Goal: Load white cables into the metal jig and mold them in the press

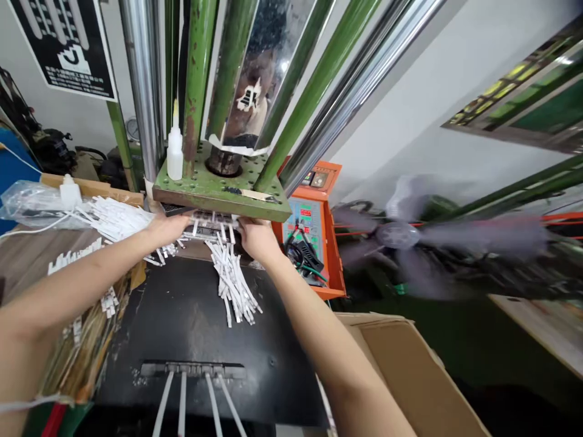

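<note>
The flat metal mould (210, 232), with short white strips poking out of its near side, sat beneath the thick green perforated press plate (195, 193). From where I stood, the person's left hand (168, 229) was at the mould's left end and the right hand (259, 240) at its right end. Both sets of fingers disappeared under the plate's edge, so I couldn't tell how tightly either one was closed or whether it gripped the metal.

Just in front of the mould, a loose bundle of narrow white strips (233, 285) lay fanned out on the smooth black worktop (182, 315). Nearer the person, a dark slotted metal bar (195, 369) rested on that same surface, four long white strips running from it toward the near edge. More white strips (116, 220) were heaped to the left.

A white plastic bottle with a yellow tip (175, 155) stood upright on the plate. To the right were an orange control box (336, 246), an open brown cardboard box (405, 364) and a blurred fan (398, 235).
</note>
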`<state>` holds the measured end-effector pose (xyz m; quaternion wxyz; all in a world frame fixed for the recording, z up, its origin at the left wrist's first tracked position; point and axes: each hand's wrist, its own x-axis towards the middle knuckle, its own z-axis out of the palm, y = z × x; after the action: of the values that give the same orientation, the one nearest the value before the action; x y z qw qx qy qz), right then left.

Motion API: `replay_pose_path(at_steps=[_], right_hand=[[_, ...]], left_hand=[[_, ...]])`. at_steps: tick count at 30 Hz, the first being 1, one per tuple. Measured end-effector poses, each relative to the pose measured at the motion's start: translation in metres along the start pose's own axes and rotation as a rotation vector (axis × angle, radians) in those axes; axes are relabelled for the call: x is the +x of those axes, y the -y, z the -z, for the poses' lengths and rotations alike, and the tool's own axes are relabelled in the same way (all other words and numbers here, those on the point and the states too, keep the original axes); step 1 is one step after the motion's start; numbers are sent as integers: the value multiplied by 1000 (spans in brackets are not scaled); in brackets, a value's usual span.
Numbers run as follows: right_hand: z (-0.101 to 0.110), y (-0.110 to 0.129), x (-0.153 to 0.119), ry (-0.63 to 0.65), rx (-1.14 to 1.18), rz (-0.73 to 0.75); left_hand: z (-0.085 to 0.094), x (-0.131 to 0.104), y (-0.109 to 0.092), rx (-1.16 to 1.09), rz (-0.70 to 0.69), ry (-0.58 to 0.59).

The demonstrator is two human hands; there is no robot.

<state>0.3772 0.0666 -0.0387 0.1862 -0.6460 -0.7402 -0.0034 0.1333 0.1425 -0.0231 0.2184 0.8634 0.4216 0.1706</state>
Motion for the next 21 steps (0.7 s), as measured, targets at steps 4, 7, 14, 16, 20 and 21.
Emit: replay_pose_path(at_steps=[4,7,14,16,20,21], right_hand=[[38,25,-96,-11,234,258],[41,56,-147,-45,317,440],[39,61,-164,-581,413,87],[49,52,-138,-394,388,-110],[46,55,-96,41,192,-208],[40,62,-97,33,155,-202]], left_hand=[[-15,-80,-38,184,-304,110],[-36,-127,-69,265,-471,234],[-61,-160,-75,249,-372,396],[-59,-165,-71,248,-392,374],[-54,-172,-69,257,-394,252],[-55,-173,-69,255,-384,223]])
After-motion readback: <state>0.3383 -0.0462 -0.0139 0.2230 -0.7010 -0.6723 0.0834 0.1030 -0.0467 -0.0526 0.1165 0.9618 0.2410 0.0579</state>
